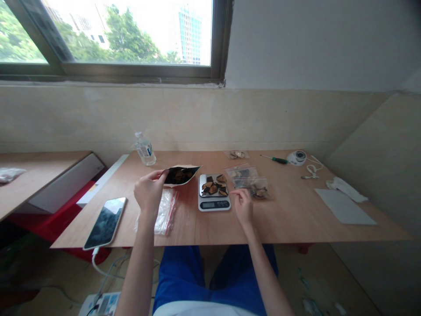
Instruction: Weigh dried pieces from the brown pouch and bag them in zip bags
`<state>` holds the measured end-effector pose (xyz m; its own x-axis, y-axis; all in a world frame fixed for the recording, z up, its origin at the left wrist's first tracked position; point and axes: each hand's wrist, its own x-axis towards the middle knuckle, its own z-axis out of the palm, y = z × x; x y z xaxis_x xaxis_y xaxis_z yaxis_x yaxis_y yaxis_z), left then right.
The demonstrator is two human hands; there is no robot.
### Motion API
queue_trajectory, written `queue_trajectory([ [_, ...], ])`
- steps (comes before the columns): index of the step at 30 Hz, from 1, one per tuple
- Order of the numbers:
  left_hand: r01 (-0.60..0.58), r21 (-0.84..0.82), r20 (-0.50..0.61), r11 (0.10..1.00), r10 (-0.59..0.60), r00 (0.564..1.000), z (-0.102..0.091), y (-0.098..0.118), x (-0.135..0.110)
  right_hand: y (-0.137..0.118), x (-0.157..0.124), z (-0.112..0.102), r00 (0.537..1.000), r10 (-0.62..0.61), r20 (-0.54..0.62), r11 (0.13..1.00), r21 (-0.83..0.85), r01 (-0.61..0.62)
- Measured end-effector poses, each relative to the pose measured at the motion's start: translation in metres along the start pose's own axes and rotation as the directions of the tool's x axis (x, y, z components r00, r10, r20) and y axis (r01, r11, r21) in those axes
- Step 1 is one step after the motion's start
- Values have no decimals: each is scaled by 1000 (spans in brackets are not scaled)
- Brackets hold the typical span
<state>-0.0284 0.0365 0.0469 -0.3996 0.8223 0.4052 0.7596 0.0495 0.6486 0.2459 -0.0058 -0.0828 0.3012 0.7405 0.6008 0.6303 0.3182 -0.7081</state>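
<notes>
Live at the table (296,215), and the left hand (148,193) is closed around the edge of a dark-lined pouch (181,175), lifting it just above the tabletop, left of center in the frame. Dark dried pieces (180,176) show inside it. Right beside it sits a digital kitchen scale (213,204), with a small heap of brown-and-black pieces (213,188) on its steel platform; the display is too small to read from here.

Over on the other side, the right hand (243,207) is narrow, fingers drawn in, right at the edge of a clear plastic bag (253,188) with more pieces inside. Contact? Can't tell from this angle.

Good technique here: a firm grip low on the pouch, with its tilt kept shallow, so the loose pieces stay put.

A red-edged zip bag (166,213) lies below the pouch, a smartphone (105,223) sits at lower left, and a water bottle (144,149) stands at the far edge — a green-handled screwdriver (274,159) lies off to the upper right.
</notes>
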Motion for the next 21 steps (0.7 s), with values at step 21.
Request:
queue_trajectory([
  [21,49,-118,83,992,-39,996,3,-11,-37,-162,14,54,808,-420,414,899,311,308],
])
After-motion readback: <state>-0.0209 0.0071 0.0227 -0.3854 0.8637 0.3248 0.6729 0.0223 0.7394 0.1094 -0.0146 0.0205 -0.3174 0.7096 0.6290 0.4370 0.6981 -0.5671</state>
